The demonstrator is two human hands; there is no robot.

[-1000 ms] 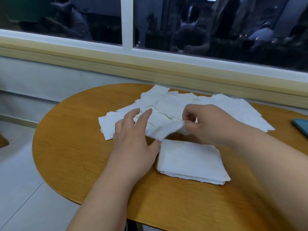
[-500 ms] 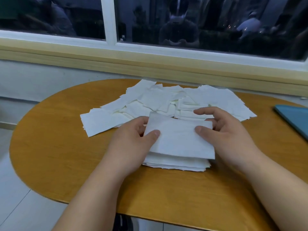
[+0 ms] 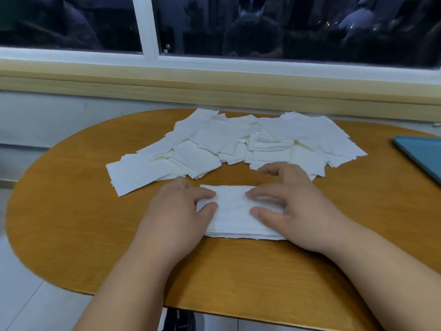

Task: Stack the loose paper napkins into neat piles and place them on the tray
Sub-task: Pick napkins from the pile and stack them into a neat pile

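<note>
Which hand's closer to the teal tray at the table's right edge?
Right. The right hand rests on the right end of the napkin stack, toward the teal tray; the left hand rests on its left end, farther off.

No words, labels, brands or numbers can be read. Two tiny dark marks sit low on the white window post, just above the sill, one above the other. They are too small and blurred to make out as letters, numbers or symbols.
</note>
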